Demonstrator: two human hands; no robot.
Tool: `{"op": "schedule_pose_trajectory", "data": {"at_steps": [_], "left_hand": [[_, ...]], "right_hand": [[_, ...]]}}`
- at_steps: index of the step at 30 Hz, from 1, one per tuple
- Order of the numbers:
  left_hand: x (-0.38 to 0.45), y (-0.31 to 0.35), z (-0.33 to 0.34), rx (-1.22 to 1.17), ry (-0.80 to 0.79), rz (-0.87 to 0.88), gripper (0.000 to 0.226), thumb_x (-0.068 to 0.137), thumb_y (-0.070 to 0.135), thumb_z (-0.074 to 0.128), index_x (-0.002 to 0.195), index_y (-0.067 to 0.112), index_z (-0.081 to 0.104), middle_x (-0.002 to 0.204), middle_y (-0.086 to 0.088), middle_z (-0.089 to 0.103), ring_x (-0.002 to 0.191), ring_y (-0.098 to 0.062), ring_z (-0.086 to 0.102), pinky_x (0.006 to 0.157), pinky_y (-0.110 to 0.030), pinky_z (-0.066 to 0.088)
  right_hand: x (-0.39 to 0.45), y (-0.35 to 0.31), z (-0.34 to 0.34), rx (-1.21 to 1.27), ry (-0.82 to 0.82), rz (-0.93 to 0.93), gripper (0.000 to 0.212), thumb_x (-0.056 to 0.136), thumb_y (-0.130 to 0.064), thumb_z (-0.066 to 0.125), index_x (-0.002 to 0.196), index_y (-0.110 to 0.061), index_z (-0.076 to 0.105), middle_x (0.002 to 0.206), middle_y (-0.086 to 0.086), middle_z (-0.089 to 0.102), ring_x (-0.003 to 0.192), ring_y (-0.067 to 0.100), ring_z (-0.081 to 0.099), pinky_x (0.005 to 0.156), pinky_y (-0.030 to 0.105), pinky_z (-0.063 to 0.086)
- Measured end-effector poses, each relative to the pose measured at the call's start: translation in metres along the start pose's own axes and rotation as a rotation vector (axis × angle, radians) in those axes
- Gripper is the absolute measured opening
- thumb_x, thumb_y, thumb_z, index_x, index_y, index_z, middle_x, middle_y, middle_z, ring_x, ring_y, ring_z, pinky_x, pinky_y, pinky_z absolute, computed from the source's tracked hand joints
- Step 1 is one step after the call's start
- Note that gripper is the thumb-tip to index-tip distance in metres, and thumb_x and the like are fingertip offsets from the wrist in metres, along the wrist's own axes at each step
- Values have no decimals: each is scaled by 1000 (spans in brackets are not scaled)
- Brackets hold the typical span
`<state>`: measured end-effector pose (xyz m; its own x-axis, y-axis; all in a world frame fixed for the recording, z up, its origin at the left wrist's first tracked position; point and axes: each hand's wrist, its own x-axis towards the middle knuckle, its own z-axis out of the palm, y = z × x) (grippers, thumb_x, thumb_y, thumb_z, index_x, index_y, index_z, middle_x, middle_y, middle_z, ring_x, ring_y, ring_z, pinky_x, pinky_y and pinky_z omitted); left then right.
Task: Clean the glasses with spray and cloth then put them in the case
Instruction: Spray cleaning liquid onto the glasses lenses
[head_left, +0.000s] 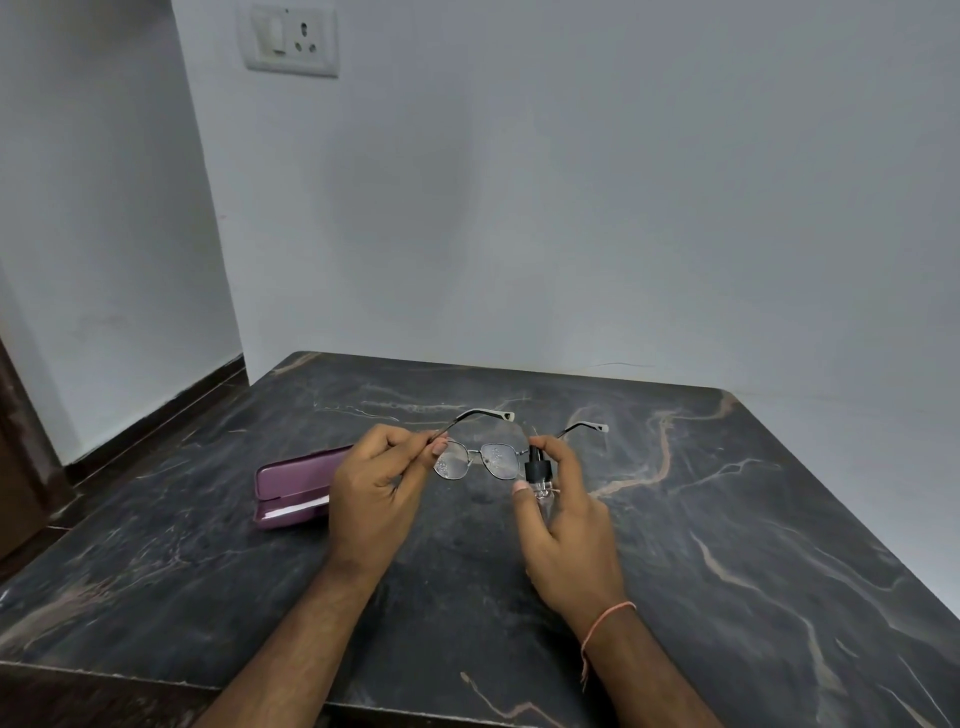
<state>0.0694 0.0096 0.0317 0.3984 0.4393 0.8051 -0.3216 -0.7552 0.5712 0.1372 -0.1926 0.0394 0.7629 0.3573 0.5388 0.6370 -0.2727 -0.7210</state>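
Thin metal-framed glasses (488, 457) hang above the dark marble table (727, 519), arms unfolded and pointing away from me. Droplets speckle both lenses. My left hand (379, 488) pinches the left arm of the glasses near the hinge. My right hand (566, 514) grips a small clear spray bottle (537, 475) with a black nozzle, held upright just to the right of the right lens, index finger on top of the nozzle. A purple glasses case (291, 488) lies open on the table behind my left hand, with something white inside it. No cloth is clearly visible.
A white wall (571, 208) rises right behind the table's far edge, with a switch and socket plate (291, 41) high up. The table's left edge drops to a floor with a dark skirting (156, 421). A thread band circles my right wrist (605, 621).
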Motion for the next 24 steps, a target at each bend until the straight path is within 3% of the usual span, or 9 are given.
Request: {"op": "schedule_pose_trajectory", "data": {"at_steps": [4, 8, 11, 14, 16, 19, 21, 24], "left_hand": [[1, 2, 0, 11, 1, 2, 17, 100, 17, 78, 113, 11, 86, 86, 6, 64, 77, -16, 65, 69, -23, 52], [1, 0, 0, 26, 21, -16, 16, 100, 18, 78, 113, 13, 87, 85, 4, 64, 76, -17, 65, 67, -31, 53], [3, 1, -2, 46, 59, -49, 16, 101, 18, 78, 114, 15, 87, 84, 5, 63, 74, -15, 63, 65, -26, 50], [3, 4, -4, 48, 82, -72, 16, 101, 17, 78, 115, 14, 86, 84, 6, 63, 73, -11, 62, 67, -16, 47], [3, 5, -5, 44, 86, -81, 16, 101, 15, 78, 114, 12, 86, 85, 8, 63, 74, -6, 62, 69, -10, 45], [3, 4, -6, 38, 79, -97, 16, 102, 18, 77, 114, 13, 85, 85, 7, 63, 74, -7, 62, 68, -11, 46], [3, 3, -6, 33, 65, -108, 16, 103, 22, 76, 115, 15, 85, 85, 5, 63, 73, -12, 62, 65, -18, 49], [2, 3, -6, 35, 49, -114, 21, 102, 27, 74, 112, 13, 86, 84, 4, 63, 71, -14, 60, 64, -14, 45]], "right_hand": [[0, 1, 0, -19, 20, -4, 48, 103, -32, 60, 145, -49, 44, 60, -10, 63, 52, 9, 58, 58, 35, 51], [1, 2, 1, -25, 46, -1, 52, 104, -37, 60, 150, -50, 38, 60, -11, 61, 56, 7, 61, 59, 33, 49], [0, 4, -1, 18, 30, 36, 56, 104, -45, 59, 152, -49, 32, 64, -14, 62, 59, 5, 61, 68, 39, 58], [4, 8, -2, 44, 30, 86, 59, 103, -50, 61, 153, -46, 30, 94, -20, 65, 72, 5, 65, 81, 39, 60], [8, 13, -4, 107, 35, 125, 58, 103, -42, 64, 152, -43, 33, 99, -19, 68, 78, 5, 69, 84, 39, 61], [11, 22, -10, 227, 19, 201, 58, 102, -24, 62, 150, -43, 35, 100, -5, 74, 82, 18, 73, 78, 41, 63], [15, 30, -13, 201, 20, 209, 58, 103, -22, 60, 154, -39, 35, 106, -6, 71, 87, 15, 71, 78, 31, 58], [24, 46, -22, 69, 109, 185, 51, 105, -26, 62, 152, -27, 43, 126, -5, 65, 108, 13, 66, 90, 29, 49]]}}
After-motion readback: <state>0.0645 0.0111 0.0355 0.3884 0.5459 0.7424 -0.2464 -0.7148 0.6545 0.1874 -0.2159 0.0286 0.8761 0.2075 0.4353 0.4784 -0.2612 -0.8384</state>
